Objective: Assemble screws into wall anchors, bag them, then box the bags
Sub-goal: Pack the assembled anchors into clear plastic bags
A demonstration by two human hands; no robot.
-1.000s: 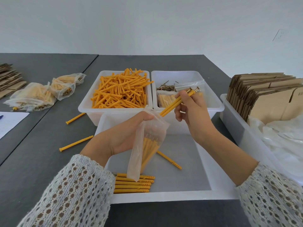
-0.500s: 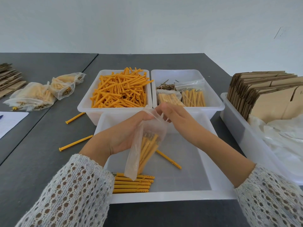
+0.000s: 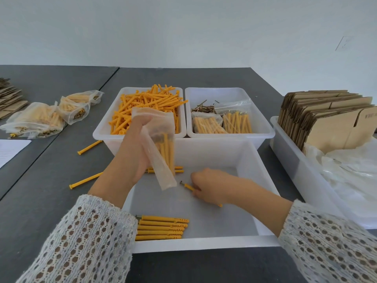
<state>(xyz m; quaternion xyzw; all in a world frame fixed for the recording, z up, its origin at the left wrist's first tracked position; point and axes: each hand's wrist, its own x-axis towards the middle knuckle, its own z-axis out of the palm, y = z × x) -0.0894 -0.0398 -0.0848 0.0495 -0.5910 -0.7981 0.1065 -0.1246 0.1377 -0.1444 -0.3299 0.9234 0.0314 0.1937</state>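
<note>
My left hand (image 3: 131, 152) grips a clear plastic bag (image 3: 161, 148) upright above the near white tray (image 3: 204, 244); several orange anchors with screws stand inside it. My right hand (image 3: 212, 186) is down on the tray floor, its fingers curled round a single assembled anchor (image 3: 188, 186) lying there. Several assembled anchors (image 3: 161, 229) lie in a row at the tray's near left corner, and two more (image 3: 179, 169) show behind the bag. The far left bin (image 3: 140, 111) is heaped with orange anchors. The far right bin (image 3: 230, 113) holds loose screws (image 3: 204, 108) and two filled bags.
Filled bags (image 3: 40, 119) lie on the table at the left, beside flat cardboard (image 3: 10, 99) and a sheet of paper (image 3: 10, 150). Two loose anchors (image 3: 85, 180) lie on the dark table. A right-hand bin (image 3: 306, 174) holds folded cartons (image 3: 330, 117) and empty plastic bags (image 3: 353, 170).
My right hand dropped its anchors into the bag, then came down to the tray floor onto a single anchor. My left hand raised the bag and turned it more upright.
</note>
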